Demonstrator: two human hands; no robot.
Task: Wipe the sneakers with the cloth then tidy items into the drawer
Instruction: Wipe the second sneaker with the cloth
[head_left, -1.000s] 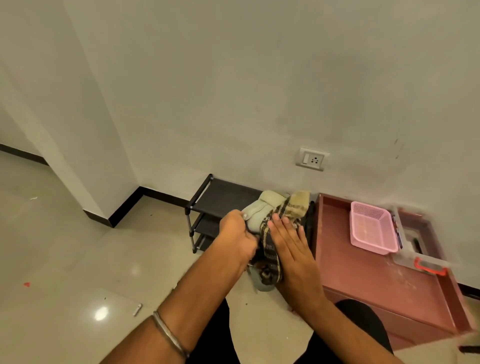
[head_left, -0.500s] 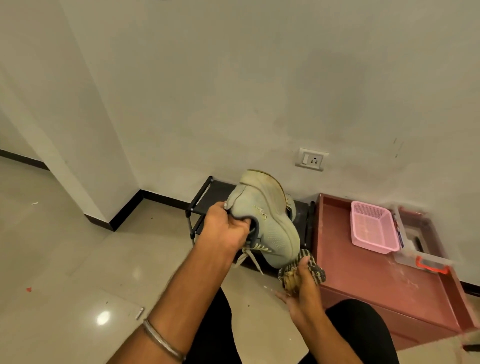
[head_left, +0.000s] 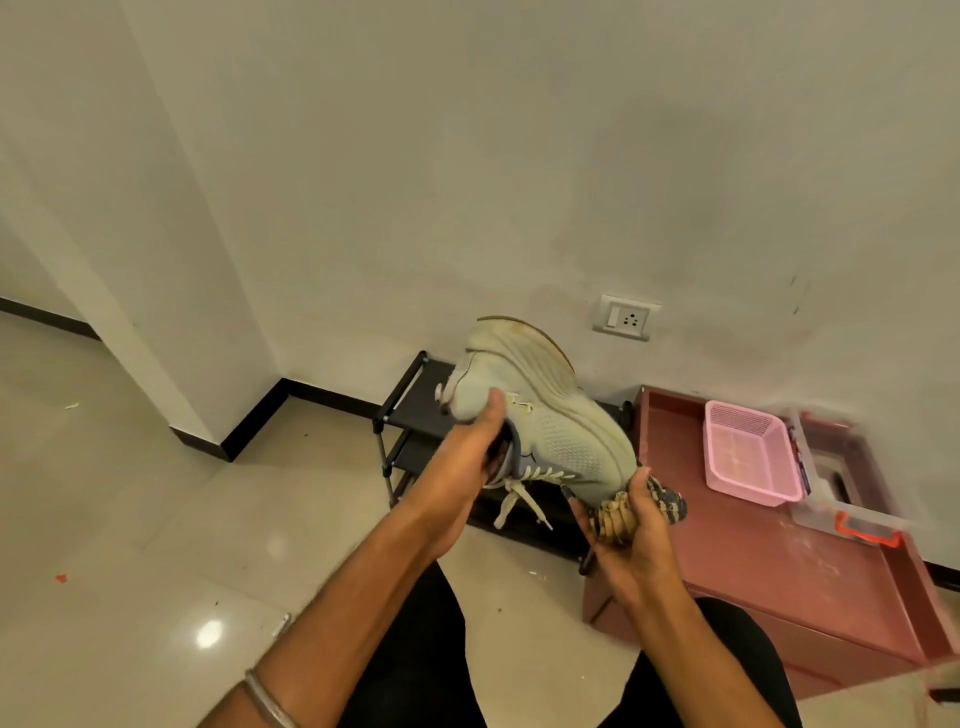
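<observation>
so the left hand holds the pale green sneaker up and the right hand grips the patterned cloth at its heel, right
Not quite: the head view shows the right hand gripping the bunched patterned cloth at the toe, not the heel. The left hand does hold the pale green sneaker up.

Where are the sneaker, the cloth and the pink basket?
sneaker (head_left: 566, 441): head view, mesh side.
cloth (head_left: 621, 512): head view, bunched part at the toe.
pink basket (head_left: 748, 491): head view, front rim.

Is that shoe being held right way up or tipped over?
Tipped over: the sneaker is held by the left hand with its sole facing up toward the wall and laces dangling down.
</observation>
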